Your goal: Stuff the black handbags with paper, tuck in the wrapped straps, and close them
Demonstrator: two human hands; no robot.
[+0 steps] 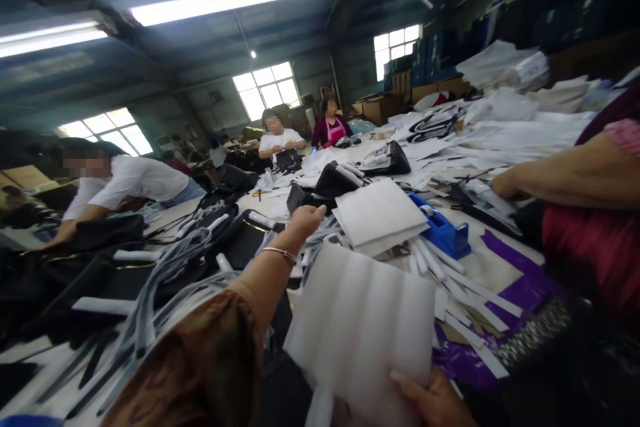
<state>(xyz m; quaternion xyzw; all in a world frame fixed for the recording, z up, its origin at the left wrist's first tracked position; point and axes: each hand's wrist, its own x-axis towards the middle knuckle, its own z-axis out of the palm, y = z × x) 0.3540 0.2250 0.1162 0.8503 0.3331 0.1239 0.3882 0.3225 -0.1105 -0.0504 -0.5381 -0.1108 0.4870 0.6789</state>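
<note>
My left hand (306, 219) reaches forward over the table on an outstretched arm with a brown sleeve and a thin bracelet. It hovers by white foam strips (320, 233) and a black bag (300, 199). Its fingers point away from me and are foreshortened, so their pose is unclear. At the bottom edge my right hand (431, 400) grips the lower corner of a ribbed white foam sheet (360, 327), thumb on top. A stack of white sheets (377, 213) lies just beyond the left hand.
A blue tape dispenser (443, 230) stands right of the stack. Purple film (520, 287) and white strips cover the table at right. A co-worker's arm (550, 180) in red reaches in from the right. Black bags (110, 267) fill the left; other people work there and at the far end.
</note>
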